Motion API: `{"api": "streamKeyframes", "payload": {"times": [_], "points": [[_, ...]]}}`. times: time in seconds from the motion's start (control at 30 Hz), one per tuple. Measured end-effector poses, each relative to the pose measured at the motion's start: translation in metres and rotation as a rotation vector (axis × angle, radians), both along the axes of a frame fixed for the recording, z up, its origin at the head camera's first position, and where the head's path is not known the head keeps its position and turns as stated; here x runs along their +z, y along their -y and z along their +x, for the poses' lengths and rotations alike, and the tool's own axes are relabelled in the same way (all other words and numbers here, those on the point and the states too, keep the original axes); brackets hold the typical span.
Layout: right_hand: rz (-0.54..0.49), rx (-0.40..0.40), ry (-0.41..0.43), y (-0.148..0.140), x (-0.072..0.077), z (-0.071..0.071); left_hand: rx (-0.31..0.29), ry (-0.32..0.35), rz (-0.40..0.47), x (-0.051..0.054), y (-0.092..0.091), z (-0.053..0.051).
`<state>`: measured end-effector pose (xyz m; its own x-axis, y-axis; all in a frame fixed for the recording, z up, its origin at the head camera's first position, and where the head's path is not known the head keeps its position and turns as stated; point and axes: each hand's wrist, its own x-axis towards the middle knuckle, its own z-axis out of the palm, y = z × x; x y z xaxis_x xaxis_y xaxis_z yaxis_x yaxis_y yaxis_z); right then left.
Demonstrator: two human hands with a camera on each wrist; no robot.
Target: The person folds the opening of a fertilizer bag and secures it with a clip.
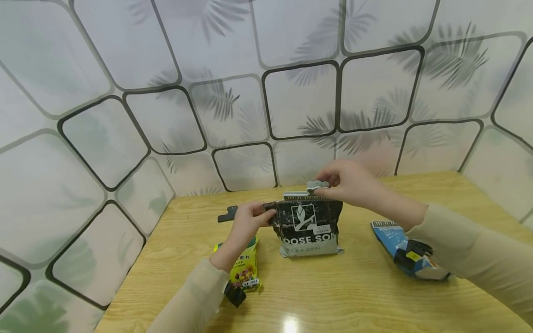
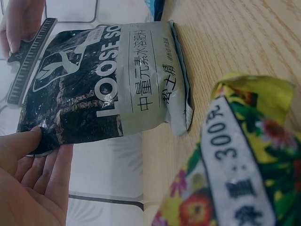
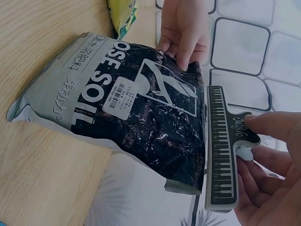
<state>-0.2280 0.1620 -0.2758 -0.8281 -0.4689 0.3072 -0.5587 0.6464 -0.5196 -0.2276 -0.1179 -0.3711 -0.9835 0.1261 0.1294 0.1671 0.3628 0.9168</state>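
A black and grey bag [image 1: 308,226] printed "LOOSE SOIL" stands upright on the table. My left hand [image 1: 250,222] pinches its upper left corner, thumb in front. My right hand [image 1: 347,182] holds a piano-key clip [image 3: 221,150] by its handles, thumb against the fingers. The clip's long edge lies along the bag's top edge; in the right wrist view a thin gap seems to separate them at one end. Whether the jaws have the bag's edge between them, I cannot tell. A yellow bag with printed flowers [image 2: 230,174] lies beneath my left wrist.
A blue bag [image 1: 391,240] with a piano-key clip along its top lies on the right, partly behind my right forearm. Another dark clip [image 1: 227,214] lies at the back left of the wooden table [image 1: 312,291]. Patterned fabric walls [image 1: 304,101] rise behind.
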Motion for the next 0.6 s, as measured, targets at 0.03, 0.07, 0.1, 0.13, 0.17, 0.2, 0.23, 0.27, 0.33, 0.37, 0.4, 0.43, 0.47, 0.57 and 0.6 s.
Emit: {"api": "streamKeyframes", "payload": {"times": [0.03, 0.07, 0.1, 0.13, 0.17, 0.2, 0.23, 0.27, 0.33, 0.37, 0.4, 0.43, 0.47, 0.57, 0.6], "points": [[0.007, 0.004, -0.008, 0.0007, 0.0003, 0.0004, -0.001, -0.001, 0.000, 0.0001, 0.0000, -0.0002], [0.012, 0.003, -0.011, 0.0012, 0.0005, 0.0007, -0.002, -0.003, 0.000, 0.0003, 0.0001, -0.0003], [0.016, 0.005, -0.012, 0.0019, 0.0011, 0.0013, -0.003, -0.004, 0.001, 0.0007, 0.0000, -0.0002], [0.018, 0.004, -0.010, 0.0024, 0.0014, 0.0015, -0.004, -0.006, 0.000, 0.0008, 0.0001, -0.0003], [0.020, 0.006, -0.011, 0.0030, 0.0016, 0.0017, -0.004, -0.007, 0.001, 0.0009, 0.0002, -0.0003], [0.023, 0.002, -0.008, 0.0036, 0.0015, 0.0018, -0.005, -0.008, 0.002, 0.0008, 0.0003, -0.0003], [0.026, 0.001, -0.008, 0.0042, 0.0019, 0.0020, -0.006, -0.009, 0.002, 0.0006, 0.0005, -0.0003], [0.026, 0.001, -0.007, 0.0046, 0.0019, 0.0018, -0.006, -0.009, 0.003, 0.0005, 0.0006, -0.0002], [0.031, -0.001, -0.011, 0.0052, 0.0017, 0.0016, -0.006, -0.009, 0.001, 0.0001, 0.0008, -0.0002], [0.033, -0.002, -0.014, 0.0055, 0.0016, 0.0016, -0.006, -0.009, 0.002, 0.0000, 0.0008, -0.0002], [0.035, -0.002, -0.016, 0.0056, 0.0013, 0.0013, -0.006, -0.009, 0.003, -0.0002, 0.0008, -0.0002], [0.038, 0.000, -0.019, 0.0056, 0.0011, 0.0011, -0.006, -0.009, 0.003, -0.0003, 0.0008, -0.0001], [0.041, 0.002, -0.022, 0.0057, 0.0007, 0.0010, -0.005, -0.009, 0.003, -0.0004, 0.0007, 0.0000], [0.049, 0.016, -0.031, 0.0058, 0.0000, 0.0010, -0.007, -0.010, 0.006, -0.0008, 0.0005, 0.0003], [0.054, 0.023, -0.033, 0.0058, -0.0004, 0.0009, -0.007, -0.010, 0.005, -0.0009, 0.0004, 0.0004]]}}
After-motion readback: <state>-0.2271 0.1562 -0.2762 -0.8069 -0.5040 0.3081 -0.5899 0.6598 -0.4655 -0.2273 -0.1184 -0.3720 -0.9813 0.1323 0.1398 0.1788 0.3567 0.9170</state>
